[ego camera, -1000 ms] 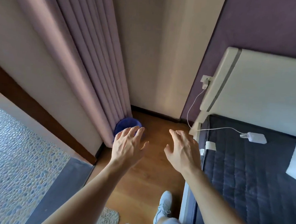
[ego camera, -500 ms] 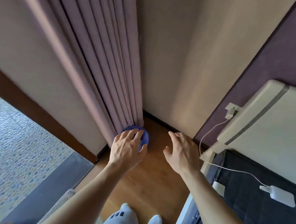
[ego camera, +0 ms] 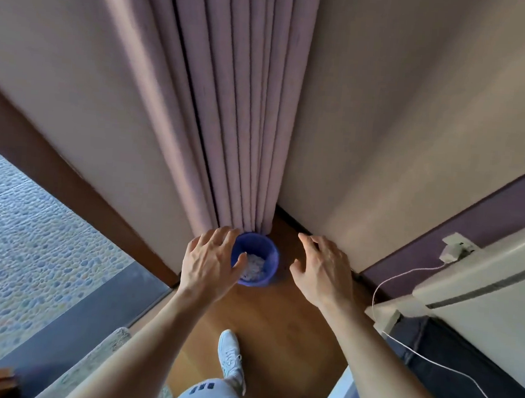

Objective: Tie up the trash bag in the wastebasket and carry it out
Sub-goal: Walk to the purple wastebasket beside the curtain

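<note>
we see the blue wastebasket (ego camera: 265, 255) on the far floor under the curtain (ego camera: 229, 119), whitish trash inside. left hand (ego camera: 210, 265) hides its left rim; right hand (ego camera: 323, 273) beside; fingers spread, holding nothing.

no readable text, label, brand or number found. dark block marks seen on white shorts (ego camera: 207, 388) at bottom edge, too blurred and small to be read as letters.

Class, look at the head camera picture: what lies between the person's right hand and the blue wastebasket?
Only bare wooden floor shows between the right hand and the wastebasket, in the head view.
</note>
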A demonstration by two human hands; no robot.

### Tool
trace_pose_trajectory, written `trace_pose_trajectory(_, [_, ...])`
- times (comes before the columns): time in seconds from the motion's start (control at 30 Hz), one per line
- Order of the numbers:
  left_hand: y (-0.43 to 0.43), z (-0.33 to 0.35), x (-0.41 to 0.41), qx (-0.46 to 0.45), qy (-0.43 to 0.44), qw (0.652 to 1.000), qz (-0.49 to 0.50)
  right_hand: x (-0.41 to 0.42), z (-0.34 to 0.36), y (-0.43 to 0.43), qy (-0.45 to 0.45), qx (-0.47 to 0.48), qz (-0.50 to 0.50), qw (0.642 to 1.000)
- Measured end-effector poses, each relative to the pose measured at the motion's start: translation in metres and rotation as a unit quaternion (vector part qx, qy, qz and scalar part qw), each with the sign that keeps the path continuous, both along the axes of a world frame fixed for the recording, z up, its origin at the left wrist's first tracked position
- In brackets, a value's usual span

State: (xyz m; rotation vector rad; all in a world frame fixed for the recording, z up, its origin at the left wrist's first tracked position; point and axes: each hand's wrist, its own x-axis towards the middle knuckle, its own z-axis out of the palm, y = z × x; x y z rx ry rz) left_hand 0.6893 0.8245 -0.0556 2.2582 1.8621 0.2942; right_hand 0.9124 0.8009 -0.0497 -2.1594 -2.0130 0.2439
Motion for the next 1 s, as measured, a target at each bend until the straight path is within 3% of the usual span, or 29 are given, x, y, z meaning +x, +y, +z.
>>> trace_pose_trajectory(0.33, [0.058, -0.013, -0.027, -0.029, -0.014, 0.999, 0.016, -0.027, -0.01, 0.071, -0.016, -0.01, 0.024, 1.0])
trace_pose_trajectory(1.0, [0.077, -0.098, -0.015, -0.088, 0.006, 0.993, 0.077, 0.015, -0.097, 0.107, 0.016, -0.055, 0.063, 0.996])
